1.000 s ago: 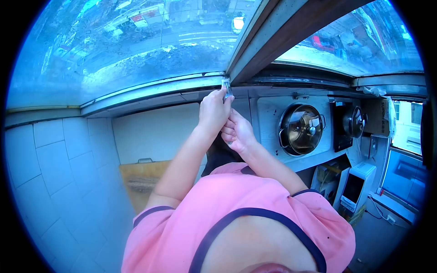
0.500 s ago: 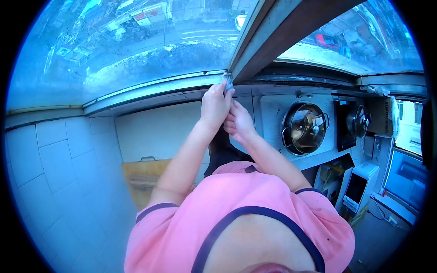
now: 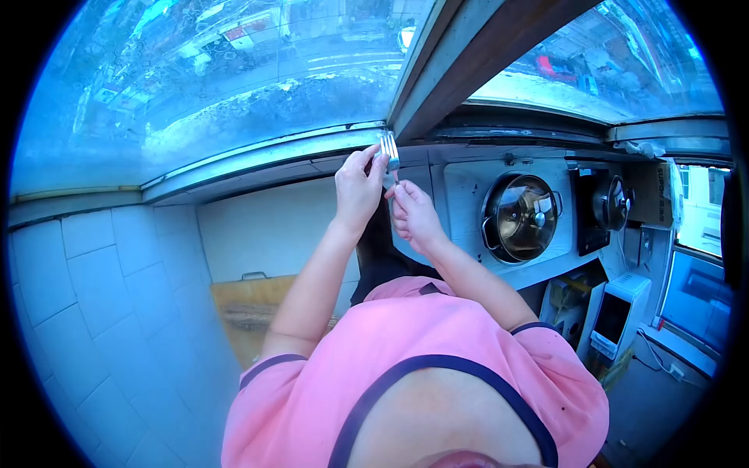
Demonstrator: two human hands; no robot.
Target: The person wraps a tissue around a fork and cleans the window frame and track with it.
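A fork (image 3: 389, 148) points its pale tines up at the lower window frame, right beside the upright post. My left hand (image 3: 360, 187) is closed, with thumb and fingertips pinching the fork near its head. Just below and to the right, my right hand (image 3: 413, 214) is curled with its fingertips at the fork's lower end. A bluish band shows below the tines. The fingers hide much of the handle.
A large lidded pot (image 3: 521, 218) stands on the counter to the right, with a smaller pot (image 3: 614, 204) beyond it. A thick window post (image 3: 460, 70) rises ahead. A wooden board (image 3: 253, 304) lies low at left. A cardboard box (image 3: 654, 195) stands far right.
Both hands have drawn slightly back from the window frame and apart from each other. The fork's tines now show clearly between them.
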